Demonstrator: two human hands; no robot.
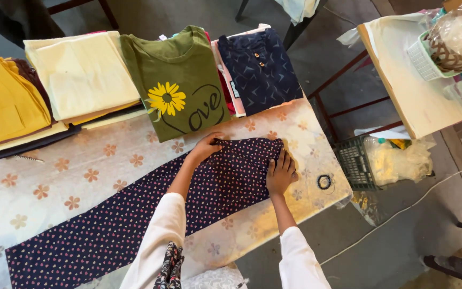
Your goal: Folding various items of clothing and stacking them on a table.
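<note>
Dark navy garment point(135, 219) w/ small pink & white heart print lies stretched diagonally across the surface point(38, 187), from lower left up to the right-centre. Surface has a pale cloth w/ orange flower pattern.

Left hand point(205, 148) rests on the garment's upper edge near its top end, fingers curled over the fabric, seems to pinch the edge, though the grip itself isn't clear. Right hand point(280, 174) lies flat, fingers spread, pressing down on the garment's right end near the surface's right side; not gripping anything. Both arms in white sleeves.

Behind the hands, along the far side of the surface, folded clothes in a row: yellow stack point(4, 101) at far left, cream stack point(81, 75) next to it, olive green tee point(180, 80) w/ a sunflower print just beyond the left hand, navy patterned top point(260, 69) w/ buttons to its right.

Small black ring-shaped band point(324, 182) sits on the surface just right of the right hand. Dark plastic crate point(355, 163) on the floor beside the surface.
</note>
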